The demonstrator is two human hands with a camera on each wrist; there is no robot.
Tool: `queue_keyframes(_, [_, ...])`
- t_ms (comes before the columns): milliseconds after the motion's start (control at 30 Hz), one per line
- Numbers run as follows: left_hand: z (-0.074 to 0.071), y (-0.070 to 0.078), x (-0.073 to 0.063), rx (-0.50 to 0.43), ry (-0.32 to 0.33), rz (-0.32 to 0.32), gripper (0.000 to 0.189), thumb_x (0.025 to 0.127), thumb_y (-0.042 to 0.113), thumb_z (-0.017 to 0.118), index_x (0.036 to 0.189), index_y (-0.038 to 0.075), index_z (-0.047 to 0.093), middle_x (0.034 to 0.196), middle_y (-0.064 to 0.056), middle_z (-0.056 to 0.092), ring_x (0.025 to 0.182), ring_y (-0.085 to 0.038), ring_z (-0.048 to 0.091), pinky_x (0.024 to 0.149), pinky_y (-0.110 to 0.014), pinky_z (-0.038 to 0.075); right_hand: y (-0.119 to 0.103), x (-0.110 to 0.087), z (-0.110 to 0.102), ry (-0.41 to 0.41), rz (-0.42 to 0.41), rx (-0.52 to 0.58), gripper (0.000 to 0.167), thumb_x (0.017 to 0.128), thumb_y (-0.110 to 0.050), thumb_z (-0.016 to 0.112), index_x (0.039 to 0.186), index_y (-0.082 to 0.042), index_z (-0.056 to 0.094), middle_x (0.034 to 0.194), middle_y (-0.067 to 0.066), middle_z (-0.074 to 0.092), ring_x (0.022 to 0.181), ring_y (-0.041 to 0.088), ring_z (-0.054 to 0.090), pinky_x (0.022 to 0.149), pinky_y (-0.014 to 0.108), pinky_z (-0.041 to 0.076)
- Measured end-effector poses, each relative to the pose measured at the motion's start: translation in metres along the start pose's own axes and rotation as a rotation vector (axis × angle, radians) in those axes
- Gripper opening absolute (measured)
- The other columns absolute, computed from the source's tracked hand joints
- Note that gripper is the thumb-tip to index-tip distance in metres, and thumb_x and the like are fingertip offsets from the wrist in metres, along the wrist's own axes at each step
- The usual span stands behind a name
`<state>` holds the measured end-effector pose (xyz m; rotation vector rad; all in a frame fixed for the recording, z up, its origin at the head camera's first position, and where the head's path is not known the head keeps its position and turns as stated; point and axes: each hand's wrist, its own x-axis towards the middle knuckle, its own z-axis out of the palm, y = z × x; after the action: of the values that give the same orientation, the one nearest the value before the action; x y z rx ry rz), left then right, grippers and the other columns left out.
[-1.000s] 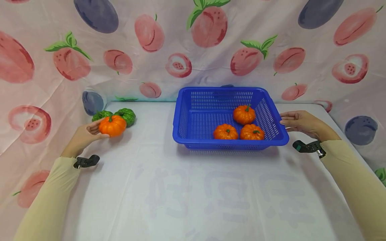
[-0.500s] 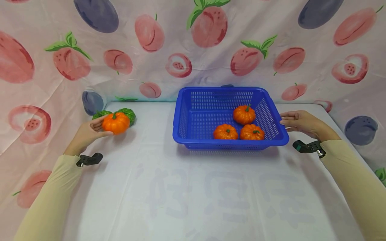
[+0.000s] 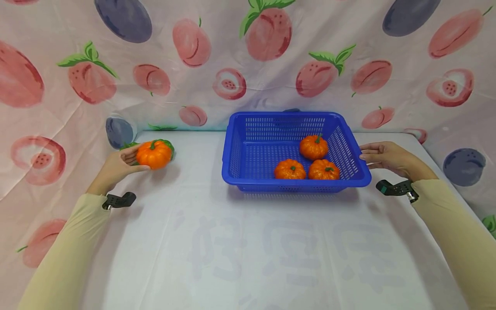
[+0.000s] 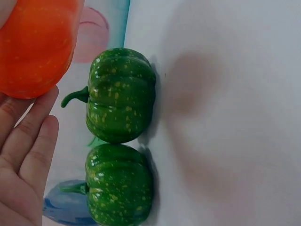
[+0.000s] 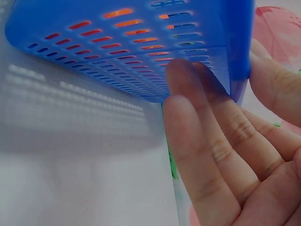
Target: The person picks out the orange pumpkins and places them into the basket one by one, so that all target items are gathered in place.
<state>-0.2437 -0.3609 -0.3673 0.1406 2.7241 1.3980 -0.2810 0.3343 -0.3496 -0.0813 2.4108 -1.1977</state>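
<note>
My left hand [image 3: 118, 168] grips a small orange pumpkin [image 3: 155, 156] between thumb and fingers, raised over the left side of the table. Behind it, largely covered in the head view, two speckled green pumpkins sit side by side. The left wrist view shows both, a nearer-to-center green pumpkin [image 4: 121, 96] and a lower green pumpkin [image 4: 120, 186]. On the right, my right hand [image 3: 391, 160] pinches the rim of a blue plastic basket [image 3: 294, 183]; its thumb lies on the rim and the fingers reach under it in the right wrist view. Inside stand three orange pumpkins, including one orange pumpkin [image 3: 313, 147] farther back.
A white cloth [image 3: 217, 241] covers the table. Close behind the basket hangs a fruit-print curtain [image 3: 232, 38], which also runs along the left and right sides.
My left hand has moved to the right and slightly away from me with the orange pumpkin, which now overlaps the green ones more. The right hand and the basket have stayed put.
</note>
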Motion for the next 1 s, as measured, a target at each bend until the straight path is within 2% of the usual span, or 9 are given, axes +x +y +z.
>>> queue_keyframes(133, [0.000, 0.003, 0.004, 0.003, -0.006, 0.001, 0.078, 0.082, 0.017, 0.073, 0.146, 0.001, 0.030, 0.146, -0.024, 0.036, 0.100, 0.022, 0.047, 0.083, -0.002, 0.045, 0.000, 0.000, -0.001, -0.012, 0.000, 0.013, 0.075, 0.092, -0.034, 0.058, 0.144, 0.009, 0.024, 0.098, -0.027, 0.063, 0.087, -0.004, 0.064, 0.087, 0.031, 0.056])
queue_keyframes(300, [0.002, 0.009, 0.007, 0.023, -0.002, -0.030, 0.078, 0.082, 0.020, 0.074, 0.146, 0.006, 0.032, 0.148, -0.018, 0.036, 0.103, 0.020, 0.048, 0.084, -0.002, 0.045, 0.000, 0.001, -0.002, -0.019, 0.002, 0.018, 0.075, 0.092, -0.034, 0.058, 0.144, 0.009, 0.024, 0.096, -0.027, 0.063, 0.087, -0.004, 0.064, 0.088, 0.032, 0.056])
queue_keyframes(467, [0.001, 0.015, 0.011, 0.082, 0.011, -0.057, 0.078, 0.081, 0.024, 0.075, 0.146, 0.011, 0.034, 0.149, -0.014, 0.036, 0.119, 0.004, 0.049, 0.084, -0.002, 0.044, -0.001, 0.000, -0.002, -0.017, 0.001, 0.007, 0.076, 0.092, -0.035, 0.057, 0.144, 0.009, 0.024, 0.097, -0.026, 0.063, 0.087, -0.004, 0.064, 0.088, 0.031, 0.056])
queue_keyframes(567, [0.001, 0.019, 0.014, 0.111, 0.013, -0.063, 0.078, 0.080, 0.026, 0.075, 0.146, 0.012, 0.035, 0.148, -0.014, 0.036, 0.127, -0.009, 0.048, 0.085, -0.002, 0.044, -0.001, 0.000, -0.001, -0.013, 0.000, 0.001, 0.076, 0.092, -0.035, 0.058, 0.144, 0.009, 0.024, 0.100, -0.024, 0.064, 0.088, -0.004, 0.064, 0.088, 0.032, 0.056])
queue_keyframes(633, [0.002, 0.022, 0.016, 0.119, 0.010, -0.065, 0.078, 0.080, 0.028, 0.074, 0.146, 0.012, 0.035, 0.148, -0.014, 0.036, 0.130, -0.016, 0.046, 0.089, -0.006, 0.045, -0.001, 0.000, -0.001, -0.009, 0.000, -0.005, 0.077, 0.092, -0.036, 0.058, 0.144, 0.009, 0.024, 0.103, -0.022, 0.065, 0.088, -0.003, 0.065, 0.088, 0.032, 0.056])
queue_keyframes(733, [0.002, 0.027, 0.017, 0.124, 0.007, -0.058, 0.078, 0.081, 0.028, 0.074, 0.146, 0.012, 0.035, 0.147, -0.015, 0.038, 0.132, -0.024, 0.044, 0.100, -0.020, 0.044, -0.002, -0.001, -0.001, -0.005, 0.001, -0.011, 0.077, 0.091, -0.036, 0.058, 0.144, 0.009, 0.024, 0.105, -0.020, 0.065, 0.088, -0.003, 0.065, 0.089, 0.033, 0.055])
queue_keyframes(833, [0.003, 0.031, 0.019, 0.133, 0.006, -0.045, 0.079, 0.080, 0.029, 0.075, 0.146, 0.013, 0.035, 0.146, -0.016, 0.039, 0.133, -0.028, 0.043, 0.104, -0.033, 0.039, -0.002, 0.000, -0.001, -0.007, 0.002, -0.010, 0.077, 0.092, -0.035, 0.058, 0.144, 0.009, 0.024, 0.106, -0.018, 0.066, 0.088, -0.003, 0.065, 0.090, 0.034, 0.055])
queue_keyframes(1000, [0.004, 0.038, 0.022, 0.125, 0.007, -0.024, 0.078, 0.080, 0.028, 0.075, 0.146, 0.013, 0.036, 0.147, -0.015, 0.039, 0.133, -0.031, 0.042, 0.104, -0.033, 0.040, -0.001, 0.001, -0.002, -0.011, -0.003, -0.004, 0.074, 0.093, -0.033, 0.058, 0.144, 0.010, 0.025, 0.105, -0.017, 0.066, 0.087, -0.003, 0.065, 0.088, 0.033, 0.056])
